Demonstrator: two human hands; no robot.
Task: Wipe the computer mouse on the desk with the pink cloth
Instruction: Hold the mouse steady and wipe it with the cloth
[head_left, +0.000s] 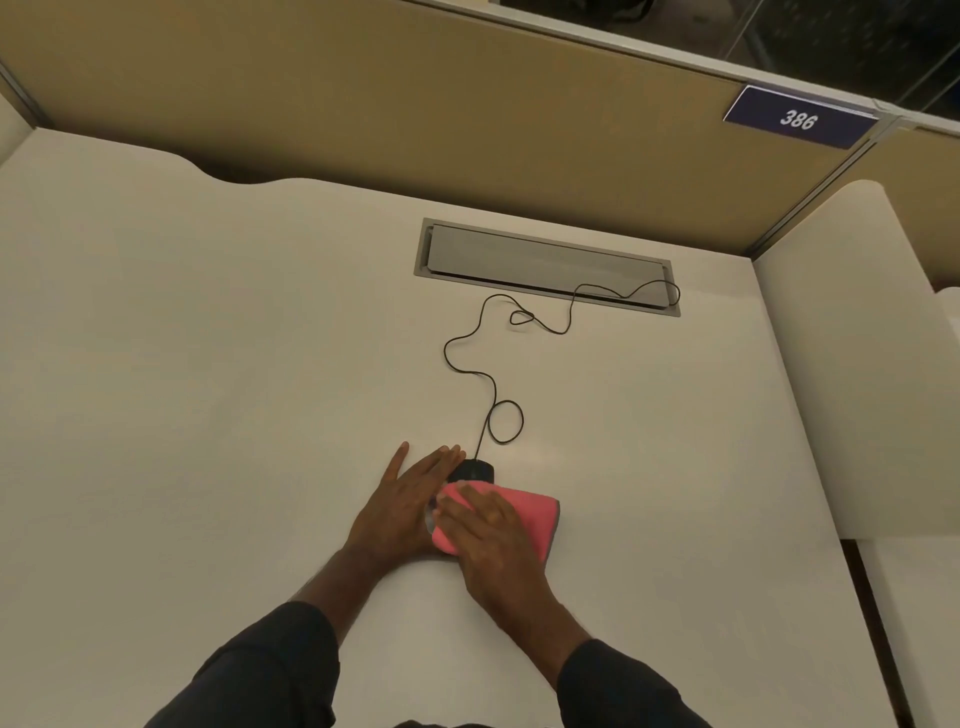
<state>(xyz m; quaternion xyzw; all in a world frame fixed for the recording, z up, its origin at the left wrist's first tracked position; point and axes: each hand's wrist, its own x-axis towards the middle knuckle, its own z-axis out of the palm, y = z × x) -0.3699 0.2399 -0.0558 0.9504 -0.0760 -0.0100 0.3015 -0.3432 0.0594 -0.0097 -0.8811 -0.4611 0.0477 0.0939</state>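
Observation:
A black computer mouse (471, 472) lies on the white desk (208, 364), with only its front end showing. The pink cloth (530, 512) covers the rest of the mouse. My right hand (493, 540) presses flat on the cloth over the mouse. My left hand (410, 499) rests against the mouse's left side with its fingers stretched out, steadying it. The mouse's black cable (493, 395) runs away from me in loops across the desk.
The cable ends at a grey cable hatch (545, 260) set into the desk. A tan partition wall (415, 104) stands behind it, with a dark label reading 386 (800, 118) at the right. A second white desk panel (857, 364) adjoins on the right.

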